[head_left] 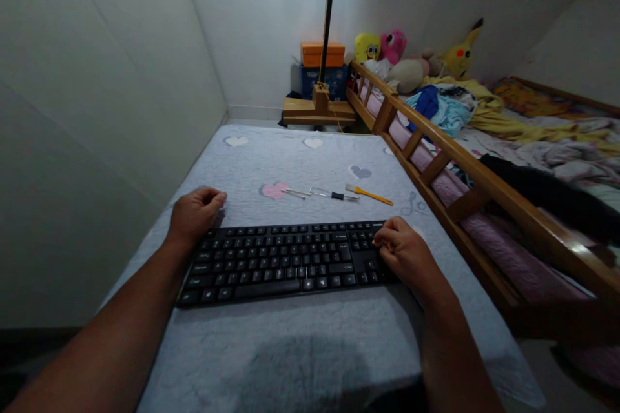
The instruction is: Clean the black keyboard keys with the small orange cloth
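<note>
Both forearms reach in from the lower frame. Left hand (194, 214) curls at the black plastic keyboard's (281, 261) upper-left corner; right hand (405, 251) grips its right end, fingers curled. Keyboard lies centre-frame on the grey-covered tabletop (271, 348). Step judged: positioning; next move needs an even two-handed hold.

— What's hidden at the keyboard (285, 262)?
— Its right end, under the right hand (405, 253). Key legends are too small to read.
— The tools by the far edge?
— Tweezers (296, 192) too small to tell.

A keyboard (285, 261) is lying across the worktop (300, 342), with the left hand (194, 214) sitting at its left end and the right hand (405, 253) at its right. Behind it, tweezers (295, 192), a screwdriver (334, 195) and a brush (368, 193) are lying in a row. A bed (484, 181) is standing to the right.
</note>
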Demonstrator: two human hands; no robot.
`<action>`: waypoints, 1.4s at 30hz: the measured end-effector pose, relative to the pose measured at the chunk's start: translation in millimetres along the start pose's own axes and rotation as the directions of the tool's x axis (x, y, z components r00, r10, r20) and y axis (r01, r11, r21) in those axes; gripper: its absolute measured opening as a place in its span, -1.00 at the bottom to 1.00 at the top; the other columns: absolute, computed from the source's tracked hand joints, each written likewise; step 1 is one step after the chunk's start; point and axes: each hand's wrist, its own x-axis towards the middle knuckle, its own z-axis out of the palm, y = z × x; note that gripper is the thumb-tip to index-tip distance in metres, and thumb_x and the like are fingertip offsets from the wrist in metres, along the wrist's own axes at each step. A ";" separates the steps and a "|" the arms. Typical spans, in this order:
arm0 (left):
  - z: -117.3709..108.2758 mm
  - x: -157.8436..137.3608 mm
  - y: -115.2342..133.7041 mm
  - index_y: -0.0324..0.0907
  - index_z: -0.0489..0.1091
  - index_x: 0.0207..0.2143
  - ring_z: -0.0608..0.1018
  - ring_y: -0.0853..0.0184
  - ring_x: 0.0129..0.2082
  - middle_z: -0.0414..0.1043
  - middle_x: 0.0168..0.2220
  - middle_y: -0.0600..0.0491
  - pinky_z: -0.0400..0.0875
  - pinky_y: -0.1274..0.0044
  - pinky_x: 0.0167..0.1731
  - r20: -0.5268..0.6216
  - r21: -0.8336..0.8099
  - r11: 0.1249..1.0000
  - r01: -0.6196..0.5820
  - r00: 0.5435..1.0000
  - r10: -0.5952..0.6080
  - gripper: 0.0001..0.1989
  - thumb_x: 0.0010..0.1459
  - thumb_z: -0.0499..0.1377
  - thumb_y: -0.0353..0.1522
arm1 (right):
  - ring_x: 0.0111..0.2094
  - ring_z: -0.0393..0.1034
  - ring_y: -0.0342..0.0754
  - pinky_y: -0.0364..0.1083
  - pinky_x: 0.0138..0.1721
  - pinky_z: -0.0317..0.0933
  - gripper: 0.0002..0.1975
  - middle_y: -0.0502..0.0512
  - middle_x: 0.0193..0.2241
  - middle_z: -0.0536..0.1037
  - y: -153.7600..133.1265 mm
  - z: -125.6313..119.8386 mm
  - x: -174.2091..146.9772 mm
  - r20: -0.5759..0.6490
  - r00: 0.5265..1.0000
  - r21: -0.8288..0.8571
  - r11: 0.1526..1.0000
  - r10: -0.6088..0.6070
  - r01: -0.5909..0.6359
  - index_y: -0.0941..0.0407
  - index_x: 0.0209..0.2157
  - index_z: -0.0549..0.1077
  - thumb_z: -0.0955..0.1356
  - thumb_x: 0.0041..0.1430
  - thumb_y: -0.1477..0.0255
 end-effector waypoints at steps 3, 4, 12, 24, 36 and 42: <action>0.4 0.1 -0.3 -0.18 0.46 -0.42 0.47 0.33 -0.44 0.48 -0.46 0.08 0.29 0.53 -0.33 -0.008 -0.002 1.000 0.000 1.000 0.000 -0.62 0.02 0.09 -0.06 | -0.34 0.32 -0.10 -0.12 -0.30 0.20 -0.77 0.04 -0.33 0.38 -0.5 -0.1 0.1 -0.038 0.999 0.020 1.000 0.017 -0.016 0.11 -0.42 0.50 0.29 0.00 0.68; 0.7 0.1 -0.5 -0.18 0.47 -0.42 0.48 0.33 -0.43 0.48 -0.45 0.08 0.29 0.53 -0.33 -0.008 -0.003 1.000 0.002 1.000 -0.002 -0.62 0.02 0.09 -0.06 | -0.34 0.31 -0.10 -0.12 -0.30 0.21 -0.76 0.04 -0.34 0.38 -2.1 0.9 0.8 -0.048 0.999 0.035 0.999 0.011 -0.010 0.11 -0.41 0.51 0.29 0.01 0.69; -0.5 -1.1 2.4 -0.16 0.46 -0.43 0.48 0.32 -0.44 0.48 -0.47 0.09 0.30 0.53 -0.34 -0.011 -0.002 1.000 0.007 1.000 -0.007 -0.63 0.01 0.09 -0.06 | -0.28 0.32 -0.08 -0.12 -0.25 0.23 -0.72 0.08 -0.31 0.37 -25.0 18.9 13.0 -0.033 0.992 0.044 0.992 -0.119 0.120 0.12 -0.30 0.56 0.27 0.12 0.69; -1.7 -2.4 6.1 -0.18 0.46 -0.43 0.47 0.32 -0.43 0.49 -0.47 0.08 0.29 0.53 -0.35 -0.006 -0.006 1.000 0.023 1.000 -0.023 -0.64 0.00 0.10 -0.07 | -0.28 0.31 -0.05 -0.09 -0.25 0.22 -0.71 0.08 -0.31 0.36 -9.8 13.2 9.0 -0.071 0.996 -0.052 0.998 -0.047 0.043 0.11 -0.33 0.55 0.27 0.06 0.70; -3.0 -2.1 6.8 -0.20 0.47 -0.42 0.49 0.31 -0.42 0.50 -0.45 0.06 0.31 0.52 -0.33 0.010 -0.015 1.000 0.021 1.000 -0.021 -0.62 0.00 0.10 -0.07 | -0.27 0.31 -0.07 -0.12 -0.24 0.23 -0.73 0.08 -0.30 0.38 -25.8 23.6 13.6 -0.039 0.992 -0.003 0.992 -0.123 0.123 0.11 -0.28 0.56 0.27 0.15 0.67; -1.6 -1.4 3.5 -0.18 0.46 -0.42 0.49 0.32 -0.42 0.50 -0.46 0.07 0.31 0.53 -0.33 0.007 -0.028 1.000 0.012 1.000 -0.012 -0.64 0.01 0.11 -0.07 | -0.28 0.31 -0.06 -0.10 -0.24 0.23 -0.75 0.09 -0.31 0.37 -20.9 19.4 12.1 -0.039 0.995 -0.059 0.994 -0.089 0.087 0.12 -0.30 0.55 0.27 0.15 0.66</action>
